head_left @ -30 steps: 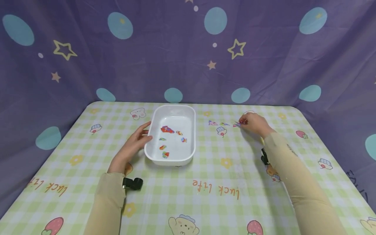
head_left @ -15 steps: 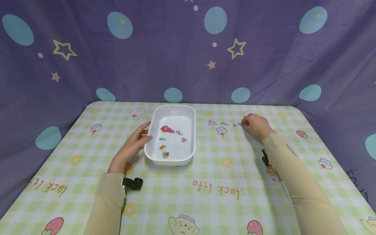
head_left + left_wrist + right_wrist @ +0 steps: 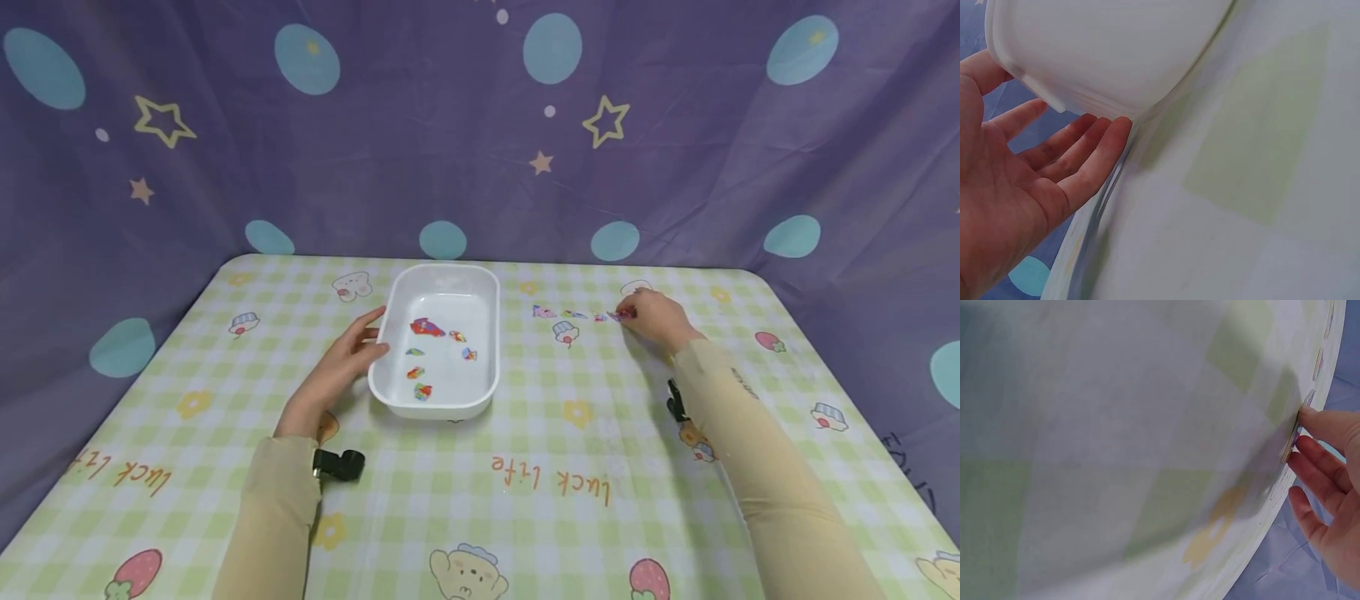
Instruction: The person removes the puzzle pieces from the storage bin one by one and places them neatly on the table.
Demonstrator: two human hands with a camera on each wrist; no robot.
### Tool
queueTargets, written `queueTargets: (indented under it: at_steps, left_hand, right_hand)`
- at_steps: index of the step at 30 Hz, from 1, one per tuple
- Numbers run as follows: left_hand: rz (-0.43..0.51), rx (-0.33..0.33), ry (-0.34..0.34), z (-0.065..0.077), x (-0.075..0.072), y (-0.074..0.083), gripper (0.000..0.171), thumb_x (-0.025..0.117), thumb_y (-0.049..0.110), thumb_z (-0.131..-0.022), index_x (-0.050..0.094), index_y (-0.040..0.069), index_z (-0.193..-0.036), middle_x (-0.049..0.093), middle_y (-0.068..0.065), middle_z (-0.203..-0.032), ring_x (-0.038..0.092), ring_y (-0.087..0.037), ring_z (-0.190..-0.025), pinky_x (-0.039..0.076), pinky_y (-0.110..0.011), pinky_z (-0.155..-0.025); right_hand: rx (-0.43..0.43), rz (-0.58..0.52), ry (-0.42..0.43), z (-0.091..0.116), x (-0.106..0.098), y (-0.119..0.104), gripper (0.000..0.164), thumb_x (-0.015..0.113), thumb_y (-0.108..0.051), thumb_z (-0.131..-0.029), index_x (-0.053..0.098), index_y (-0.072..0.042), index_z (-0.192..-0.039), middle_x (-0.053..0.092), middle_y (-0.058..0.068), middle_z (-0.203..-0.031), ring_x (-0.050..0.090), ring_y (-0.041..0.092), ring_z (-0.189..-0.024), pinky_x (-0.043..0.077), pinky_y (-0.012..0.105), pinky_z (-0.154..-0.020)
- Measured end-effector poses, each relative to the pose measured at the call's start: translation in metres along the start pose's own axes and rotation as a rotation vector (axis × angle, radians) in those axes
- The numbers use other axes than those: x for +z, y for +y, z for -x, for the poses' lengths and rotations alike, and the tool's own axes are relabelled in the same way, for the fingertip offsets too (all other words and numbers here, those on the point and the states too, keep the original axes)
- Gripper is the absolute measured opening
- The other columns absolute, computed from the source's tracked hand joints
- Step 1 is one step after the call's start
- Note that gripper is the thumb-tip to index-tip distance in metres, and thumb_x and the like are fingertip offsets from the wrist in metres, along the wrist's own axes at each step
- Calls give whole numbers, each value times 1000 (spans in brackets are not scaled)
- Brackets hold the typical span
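My left hand [image 3: 341, 367] rests against the left side of a white plastic tub [image 3: 438, 412], its thumb at the rim. In the left wrist view, the fingertips touch the outer wall of the tub [image 3: 1104, 50]. Across the table, my right hand [image 3: 654, 318] holds a small flat purple-red printed piece [image 3: 621, 316] by its edges, low at the cloth. The right wrist view shows thumb and fingers on this piece [image 3: 1294, 437], much of it hidden. Left of it, a pink-purple piece [image 3: 543, 312], a green-yellow piece [image 3: 574, 314] and another small piece [image 3: 599, 317] form a row.
Inside the tub lie several colourful flat pieces, among them a larger red-blue one [image 3: 427, 327] and a small fish-like one [image 3: 469, 354]. A checked green-white cloth [image 3: 540, 542] covers the table. Behind the far edge hangs a purple curtain [image 3: 420, 150].
My right hand has shifted slightly right with its piece, uncovering the small piece beside it, then stayed nearly still. The left hand and tub have not moved.
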State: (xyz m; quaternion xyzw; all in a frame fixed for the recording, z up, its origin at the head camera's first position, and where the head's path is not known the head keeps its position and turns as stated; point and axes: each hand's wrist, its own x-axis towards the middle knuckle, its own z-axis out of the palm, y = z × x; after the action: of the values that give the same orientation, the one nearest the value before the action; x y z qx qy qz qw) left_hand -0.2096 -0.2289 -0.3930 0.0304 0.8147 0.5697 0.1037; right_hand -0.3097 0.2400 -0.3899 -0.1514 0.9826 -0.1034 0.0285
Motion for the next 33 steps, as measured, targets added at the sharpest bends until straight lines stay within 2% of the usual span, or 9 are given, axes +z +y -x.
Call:
queueTargets:
  at_steps: [5,11,15,20,25,33]
  left_hand:
    - [9,-11,-8,1,0,4,63,52,29,-92,18,33,-145,34,-16,-138,41,-31,-118,44,-38,-89]
    - [6,-2,-5,-1,0,0,63,52,29,-92,19,31,-145,35,-17,-136,42,-31,-117,46,-35,-86]
    - [4,15,-1,-2,0,-2,63,52,29,-91,20,30,-145,37,-17,-135,43,-31,-115,47,-33,-83]
    - [-4,12,-1,-2,0,-2,63,52,30,-91,19,31,-145,36,-17,-136,43,-31,-116,46,-36,-86]
    - [-8,3,-3,-2,1,-2,63,52,31,-92,18,33,-145,35,-17,-137,42,-31,-118,44,-37,-88]
    - [-3,11,3,-1,1,-1,63,52,28,-92,19,30,-145,36,-17,-136,43,-32,-116,46,-36,-86]
  right_hand:
    - [3,45,-13,-2,-1,-3,22,60,-13,-84,67,-7,-104,63,12,-96,58,27,-89,47,47,-75]
    - [22,70,-6,-3,-6,-11,26,58,-14,-86,64,-4,-110,58,17,-110,56,32,-98,45,50,-79]
    - [36,77,34,-6,-10,-23,28,55,-12,-86,63,-4,-111,58,17,-110,56,33,-99,44,50,-80]
    - [8,61,102,-9,-13,-46,27,54,-10,-83,65,-6,-106,60,14,-101,58,30,-93,45,46,-75]
    - [-10,23,79,-16,-12,-68,25,55,-13,-85,65,-7,-107,61,12,-104,59,29,-95,46,46,-77]
    - [-69,-53,100,-19,-15,-103,23,56,-14,-84,66,-10,-105,63,7,-99,61,23,-89,48,41,-72]
